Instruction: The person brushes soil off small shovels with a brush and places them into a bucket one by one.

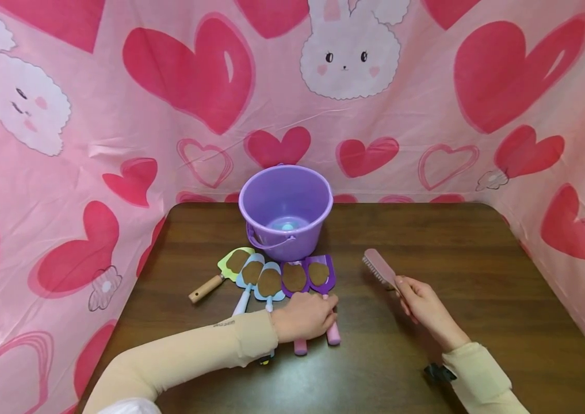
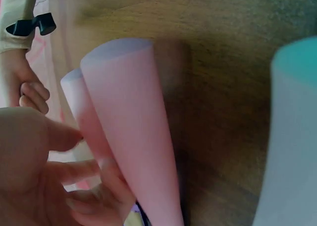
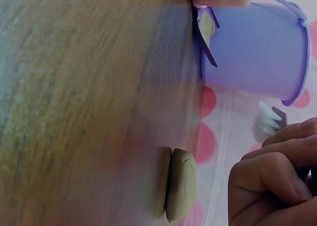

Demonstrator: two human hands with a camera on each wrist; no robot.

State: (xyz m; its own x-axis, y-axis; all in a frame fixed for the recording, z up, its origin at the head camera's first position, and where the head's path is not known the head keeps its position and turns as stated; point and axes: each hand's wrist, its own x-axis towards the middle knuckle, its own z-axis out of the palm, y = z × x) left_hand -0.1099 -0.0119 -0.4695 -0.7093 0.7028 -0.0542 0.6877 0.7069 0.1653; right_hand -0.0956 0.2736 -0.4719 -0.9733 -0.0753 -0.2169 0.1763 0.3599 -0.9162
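My left hand (image 1: 305, 316) reaches across the pink-handled purple toy shovels. Its fingers close around the handle of the rightmost purple shovel (image 1: 329, 270); in the left wrist view the thumb and fingers are at the rear pink handle (image 2: 81, 99). The other purple shovel (image 1: 294, 277) lies beside it, partly under the hand. Brown patches cover the shovel blades. Out to the right, my right hand (image 1: 421, 302) grips a pink brush (image 1: 381, 267) by its handle, white bristles facing down and left. A brown lump (image 3: 182, 186) sits on the table below the brush.
A purple bucket (image 1: 313, 236) with something light blue at its bottom stands behind the shovels. Two light-blue scoops (image 1: 270, 282) and a green wooden-handled trowel (image 1: 230, 264) lie to the left on the brown table (image 1: 478, 247). Pink heart-patterned cloth (image 1: 282, 103) hangs around.
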